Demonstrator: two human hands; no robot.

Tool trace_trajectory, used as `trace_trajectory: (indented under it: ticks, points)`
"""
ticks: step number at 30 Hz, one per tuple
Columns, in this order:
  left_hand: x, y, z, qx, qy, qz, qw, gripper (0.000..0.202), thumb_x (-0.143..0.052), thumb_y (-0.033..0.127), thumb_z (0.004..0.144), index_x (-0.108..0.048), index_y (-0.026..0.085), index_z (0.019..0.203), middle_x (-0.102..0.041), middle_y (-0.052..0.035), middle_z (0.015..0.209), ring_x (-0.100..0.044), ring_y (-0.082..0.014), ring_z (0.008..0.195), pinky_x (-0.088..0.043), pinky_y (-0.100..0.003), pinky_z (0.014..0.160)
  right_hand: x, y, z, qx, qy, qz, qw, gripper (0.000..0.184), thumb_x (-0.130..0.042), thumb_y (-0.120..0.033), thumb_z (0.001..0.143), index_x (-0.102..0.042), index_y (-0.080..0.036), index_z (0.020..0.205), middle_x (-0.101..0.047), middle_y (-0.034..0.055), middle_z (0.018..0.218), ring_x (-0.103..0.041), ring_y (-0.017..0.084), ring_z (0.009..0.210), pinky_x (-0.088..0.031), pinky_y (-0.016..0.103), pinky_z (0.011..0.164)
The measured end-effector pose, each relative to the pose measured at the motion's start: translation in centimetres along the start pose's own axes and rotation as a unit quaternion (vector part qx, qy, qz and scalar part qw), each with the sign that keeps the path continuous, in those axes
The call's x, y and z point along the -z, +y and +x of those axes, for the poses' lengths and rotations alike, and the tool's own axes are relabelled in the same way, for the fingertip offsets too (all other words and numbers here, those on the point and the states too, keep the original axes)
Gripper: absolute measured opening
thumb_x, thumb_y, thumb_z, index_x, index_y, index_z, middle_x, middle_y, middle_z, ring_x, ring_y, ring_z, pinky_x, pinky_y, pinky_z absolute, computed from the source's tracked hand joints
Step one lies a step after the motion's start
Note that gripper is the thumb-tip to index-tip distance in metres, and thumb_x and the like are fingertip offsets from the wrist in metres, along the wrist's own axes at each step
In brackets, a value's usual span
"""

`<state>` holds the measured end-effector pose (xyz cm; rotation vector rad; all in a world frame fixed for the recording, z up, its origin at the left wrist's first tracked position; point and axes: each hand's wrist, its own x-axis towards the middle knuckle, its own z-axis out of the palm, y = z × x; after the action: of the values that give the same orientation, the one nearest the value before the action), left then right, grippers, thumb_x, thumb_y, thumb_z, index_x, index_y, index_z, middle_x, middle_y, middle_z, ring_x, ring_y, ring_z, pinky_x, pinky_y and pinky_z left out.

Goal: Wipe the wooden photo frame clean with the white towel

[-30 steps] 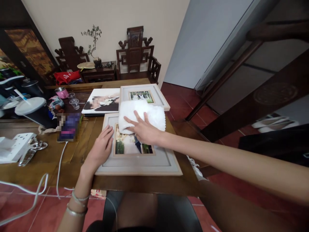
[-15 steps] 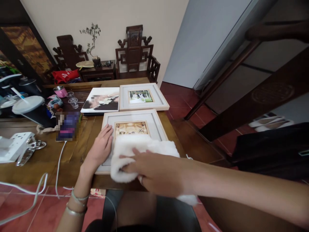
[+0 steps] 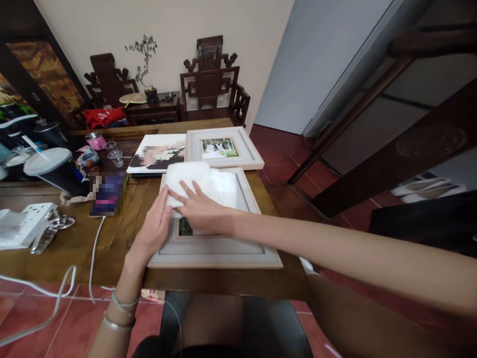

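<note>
A light wood picture frame lies flat near the table's front edge, most of its picture hidden. On its upper part rests a folded, fluffy white cloth. My right hand presses down on the cloth from above, fingers spread and stretched out, not wrapped round it. Along the frame's left side lies my left hand, open with its fingers extended. Its fingertips come close to the cloth's left edge and to my right hand; whether they touch, I cannot tell.
Behind lie a second picture frame and a photo panel. To the left are a lidded cup with a straw, a phone on a white cable, a power strip and a clear hair clip.
My right hand has moved the white cloth away from me, from the frame's lower part to its upper part. My left hand stays at the frame's left side.
</note>
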<state>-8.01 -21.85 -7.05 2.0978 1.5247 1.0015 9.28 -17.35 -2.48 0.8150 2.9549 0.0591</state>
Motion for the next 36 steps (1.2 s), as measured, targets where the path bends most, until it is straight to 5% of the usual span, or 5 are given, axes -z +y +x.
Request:
trace_trajectory:
  ticks: [7,15,26,30,36]
  points:
    - [-0.1,0.0,-0.1,0.007,-0.008,0.005,1.000,0.065,-0.020,0.048,0.100,-0.037,0.006,0.146,-0.036,-0.0187,0.153,-0.032,-0.0241,0.144,-0.023,-0.045,0.120,1.6,-4.0,-5.3,0.071,-0.074,0.091,0.991,0.045,-0.051,-0.013,0.086,-0.062,-0.016,0.130,-0.024,0.0125,0.160,-0.014,0.044,0.144,-0.021,0.065,0.113]
    - [-1.0,-1.3,0.2,-0.055,-0.018,0.092,0.994,0.044,-0.033,0.020,0.095,-0.056,0.006,0.130,-0.050,-0.0196,0.144,-0.035,-0.0252,0.143,-0.030,-0.048,0.118,5.1,-2.2,-9.6,-0.019,-0.229,0.130,0.965,0.051,-0.052,-0.002,0.078,-0.066,-0.016,0.125,-0.026,0.0094,0.158,-0.014,0.038,0.146,-0.014,0.061,0.117]
    - [-0.8,-1.9,0.3,-0.067,-0.026,0.107,0.992,0.051,-0.035,0.008,0.085,-0.056,0.013,0.132,-0.051,-0.0142,0.144,-0.035,-0.0251,0.143,-0.031,-0.050,0.117,3.1,-4.4,-7.0,0.047,-0.119,0.091,0.988,0.044,-0.056,-0.016,0.084,-0.065,-0.013,0.128,-0.027,0.0155,0.158,-0.018,0.047,0.142,-0.024,0.060,0.114]
    - [-0.7,-2.4,0.3,-0.081,-0.036,0.092,0.992,0.053,-0.037,0.008,0.084,-0.056,0.014,0.133,-0.049,-0.0128,0.146,-0.033,-0.0263,0.143,-0.029,-0.051,0.118,3.2,-3.0,-10.4,-0.026,-0.181,0.064,0.981,0.049,-0.073,-0.015,0.069,-0.071,-0.018,0.118,-0.036,0.0167,0.153,-0.029,0.046,0.139,-0.024,0.062,0.113]
    - [-0.3,-2.2,0.5,-0.080,-0.064,0.085,0.991,0.056,-0.040,0.006,0.081,-0.055,0.014,0.135,-0.047,-0.0120,0.148,-0.029,-0.0280,0.145,-0.028,-0.051,0.118,2.0,0.5,-13.4,-0.143,-0.134,0.030,0.980,0.042,-0.074,-0.009,0.061,-0.077,-0.019,0.102,-0.054,0.0167,0.141,-0.039,0.045,0.134,-0.023,0.063,0.112]
